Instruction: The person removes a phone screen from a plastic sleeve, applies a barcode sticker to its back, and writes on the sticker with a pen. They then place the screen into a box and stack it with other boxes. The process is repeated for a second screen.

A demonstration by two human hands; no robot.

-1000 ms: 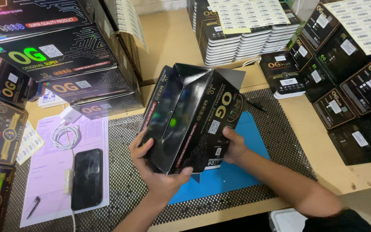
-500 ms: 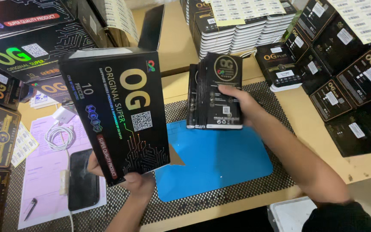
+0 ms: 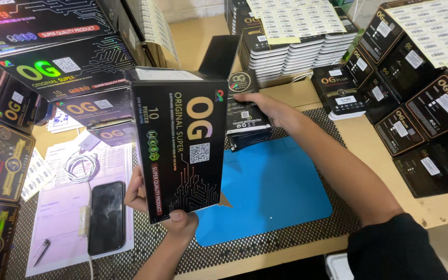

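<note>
1 second ago both hands gripped the big black box [image 3: 182,145] together over the blue mat [image 3: 270,192], its open end up. Now only the left hand [image 3: 154,207] holds it, upright at the mat's left edge. The right hand [image 3: 268,109] has pulled out a stack of packets [image 3: 247,122] and rests it on the mat's far edge.

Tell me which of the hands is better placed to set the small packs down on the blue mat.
The right hand, probably: it already grips the stack of small black packs just above the blue mat. The left hand is occupied holding the tall black box upright.
</note>
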